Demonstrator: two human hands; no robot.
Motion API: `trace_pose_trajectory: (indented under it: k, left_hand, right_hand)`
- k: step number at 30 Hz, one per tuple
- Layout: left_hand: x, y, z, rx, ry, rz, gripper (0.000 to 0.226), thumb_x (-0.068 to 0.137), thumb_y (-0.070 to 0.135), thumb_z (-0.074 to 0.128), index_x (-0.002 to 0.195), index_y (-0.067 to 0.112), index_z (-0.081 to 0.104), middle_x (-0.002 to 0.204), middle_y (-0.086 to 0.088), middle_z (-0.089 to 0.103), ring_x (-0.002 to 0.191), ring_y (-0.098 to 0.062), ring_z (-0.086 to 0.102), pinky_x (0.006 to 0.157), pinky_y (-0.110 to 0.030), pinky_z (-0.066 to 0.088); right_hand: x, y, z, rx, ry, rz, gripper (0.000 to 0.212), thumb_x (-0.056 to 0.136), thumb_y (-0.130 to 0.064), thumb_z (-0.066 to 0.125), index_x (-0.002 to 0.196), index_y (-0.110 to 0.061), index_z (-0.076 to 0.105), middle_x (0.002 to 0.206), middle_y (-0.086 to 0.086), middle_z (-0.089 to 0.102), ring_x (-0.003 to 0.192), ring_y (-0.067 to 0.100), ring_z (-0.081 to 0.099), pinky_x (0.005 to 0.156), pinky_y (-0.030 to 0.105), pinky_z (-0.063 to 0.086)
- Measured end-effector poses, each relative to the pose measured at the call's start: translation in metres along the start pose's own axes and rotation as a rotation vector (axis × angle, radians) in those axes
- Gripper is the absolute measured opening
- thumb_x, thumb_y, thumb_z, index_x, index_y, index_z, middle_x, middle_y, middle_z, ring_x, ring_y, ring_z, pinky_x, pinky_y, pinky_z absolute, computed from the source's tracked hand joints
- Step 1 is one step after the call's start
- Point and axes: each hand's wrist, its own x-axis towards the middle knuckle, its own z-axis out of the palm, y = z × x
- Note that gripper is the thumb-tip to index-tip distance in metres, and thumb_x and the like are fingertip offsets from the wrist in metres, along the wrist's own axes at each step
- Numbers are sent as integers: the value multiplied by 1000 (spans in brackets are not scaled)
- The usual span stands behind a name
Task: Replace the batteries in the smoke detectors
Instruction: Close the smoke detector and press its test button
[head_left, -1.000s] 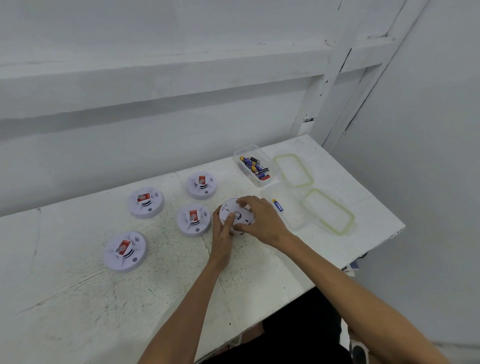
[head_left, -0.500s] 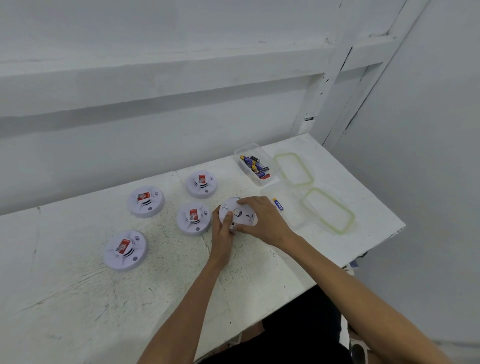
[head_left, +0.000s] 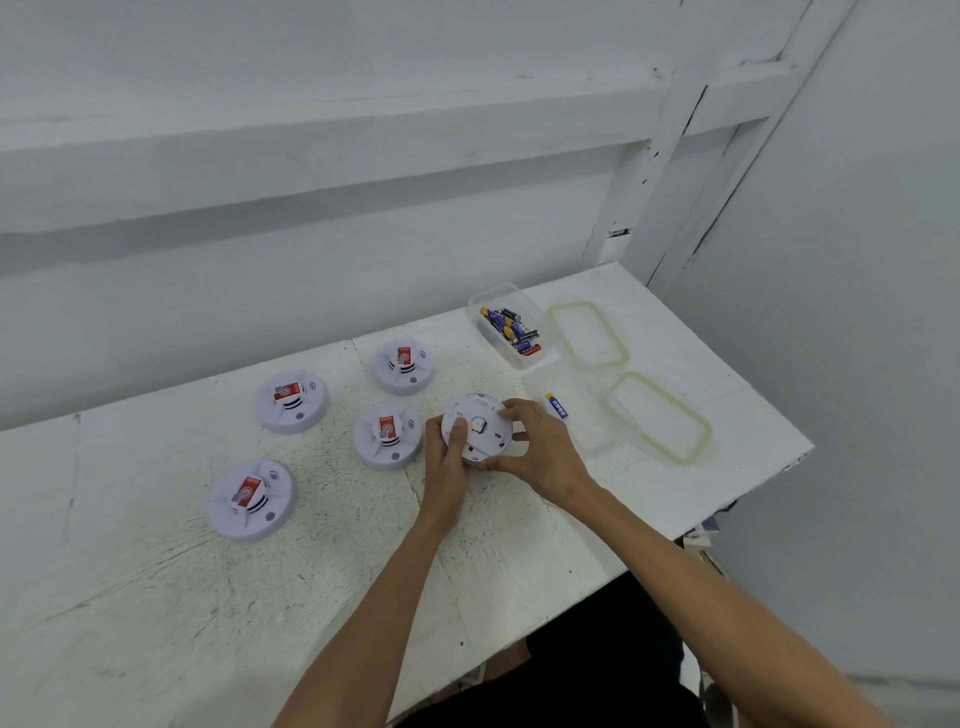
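Observation:
Both hands hold a white round smoke detector (head_left: 483, 415), back side up, just above the white table (head_left: 156, 597). My left hand (head_left: 447, 462) grips its left rim, with the thumb pressing on the back near the middle. My right hand (head_left: 540, 447) grips its right and near rim. Several other smoke detectors lie to the left with red labels facing up: one (head_left: 387, 435) right beside the held one, one (head_left: 403, 365) farther back, one (head_left: 292, 401) and one (head_left: 253, 500) further left. A single blue battery (head_left: 557, 405) lies in a clear container just right of my right hand.
A clear tub (head_left: 511, 325) holding several batteries stands at the back right. The clear container (head_left: 571, 410) with the single battery sits in front of it. Two green-rimmed lids (head_left: 589, 335) (head_left: 660, 418) lie at the right. The table's right edge is close, and a white wall runs behind.
The held detector has turned a little in my hands. My left thumb has slid onto its back, and my right fingers have shifted along the rim.

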Motion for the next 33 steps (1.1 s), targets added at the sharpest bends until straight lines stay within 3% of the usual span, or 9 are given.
trace_pose_trajectory:
  k: [4,7,12,14,17,20,25,29,33]
  left_hand:
    - [-3,2,0,-6,-14,15,27,103,53,48,118,32,55,122,0,65,122,-23,60,103,-50,53]
    - [-6,7,3,-63,-34,-16,44,104,55,42,139,31,53,136,3,63,130,-19,58,108,-42,50]
    - [-8,14,4,-180,-33,-53,53,107,45,33,150,19,49,138,-5,65,123,-20,63,94,-32,56]
    - [-7,11,2,-156,-16,-53,45,111,35,32,142,14,57,123,-11,71,108,-28,64,82,-35,57]
    - [-7,7,2,-66,-15,-21,38,103,25,43,136,18,60,116,-10,71,99,-29,62,83,-41,54]
    - [-8,7,2,65,-46,65,41,101,16,52,141,23,55,128,1,69,115,-19,66,100,-43,55]
    - [-11,13,2,49,-90,102,42,105,19,55,147,22,48,132,-1,69,124,-22,64,102,-45,53]
    - [-9,12,2,34,-30,85,41,102,23,61,142,23,52,134,-1,67,124,-24,64,100,-51,55]
    - [-7,11,3,-22,36,37,41,103,16,61,142,22,50,128,-2,69,122,-22,65,100,-41,56]
  right_hand:
    - [-2,1,3,-44,17,-8,77,67,-51,87,129,-17,55,139,-3,52,120,14,54,93,28,54]
    - [-6,0,4,-74,7,-109,84,72,-54,81,139,-18,47,146,-3,43,128,11,47,99,24,48]
    - [-7,4,4,-80,-24,-153,59,87,-44,71,140,-28,51,150,-4,46,132,13,48,103,29,48]
    - [-5,4,2,-31,-5,-103,55,92,-48,65,141,-28,52,141,-8,57,123,8,56,97,30,52]
    - [-4,-4,-3,0,9,-19,48,96,-55,54,137,-29,52,115,-13,67,89,4,64,73,23,56]
    - [-3,-9,-3,26,76,56,41,101,-49,46,130,-21,52,90,-16,62,70,-3,59,57,12,45]
    - [5,-18,1,329,69,198,38,103,-46,39,117,-12,49,78,1,72,55,16,68,48,23,49]
    - [7,-13,8,426,82,284,35,103,-45,43,122,-17,50,96,1,71,64,17,69,50,26,52]
    - [8,-1,15,567,56,463,30,101,-44,47,111,-18,59,104,2,69,83,19,67,61,30,56]
